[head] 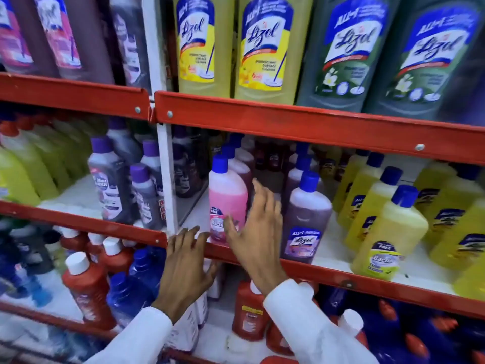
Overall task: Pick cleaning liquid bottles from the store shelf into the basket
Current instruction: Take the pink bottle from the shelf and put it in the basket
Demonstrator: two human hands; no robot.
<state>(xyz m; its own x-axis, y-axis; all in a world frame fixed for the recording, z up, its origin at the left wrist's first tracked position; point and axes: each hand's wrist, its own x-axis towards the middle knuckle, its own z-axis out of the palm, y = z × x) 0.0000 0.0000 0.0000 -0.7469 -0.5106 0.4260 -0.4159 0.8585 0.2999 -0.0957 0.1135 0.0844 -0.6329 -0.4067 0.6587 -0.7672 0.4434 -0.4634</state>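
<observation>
Cleaning liquid bottles are ranged on a red metal store shelf (pixel 301 122) of several tiers. A pink plastic bottle with a blue cap (pixel 227 200) stands upright at the front edge of the middle tier, just right of the white upright post (pixel 164 164). Beside it, toward the right, a purple plastic bottle with a blue cap and a Lizol label (pixel 305 219) stands upright at the same front edge, and a gap is left between the two.

The right hand (pixel 256 229) is raised in front of that gap with its fingers spread apart — nothing is clasped in it. Part of the pink bottle's label is covered by its thumb, though whether the bottle is actually touched cannot be told through the blur. The left hand (pixel 185 266) is held lower, with fingers likewise spread and nothing gripped; its fingertips are seen at the red front lip of the middle tier, just left of the pink bottle's base. White sleeves (pixel 301 316) are worn on both arms.

Yellow plastic bottles with blue caps (pixel 388 232) are lined up toward the right end of the middle tier, and large yellow and green Lizol bottles (pixel 265 48) are stood on the tier above. Red bottles with white caps (pixel 86 285) are kept on the tier below — no basket is in view.
</observation>
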